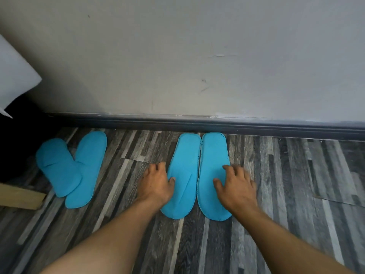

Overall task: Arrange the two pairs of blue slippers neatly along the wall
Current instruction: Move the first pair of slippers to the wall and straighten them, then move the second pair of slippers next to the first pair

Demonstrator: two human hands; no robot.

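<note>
Two blue slippers lie side by side in the middle of the floor, ends touching the dark skirting board point(197, 123). My left hand point(156, 184) rests beside the left slipper point(183, 155), thumb on its edge. My right hand point(237, 186) lies flat on the right slipper point(212, 155), fingers spread. The other pair is at the left: one slipper point(57, 167) lies across the other slipper point(90, 161), both slanted away from the wall.
The floor is grey striped wood-look vinyl point(286, 184). A pale wall point(197, 56) runs across the back. A light wooden block point(21, 196) sits at the left edge, and white fabric point(13, 76) hangs above a dark corner.
</note>
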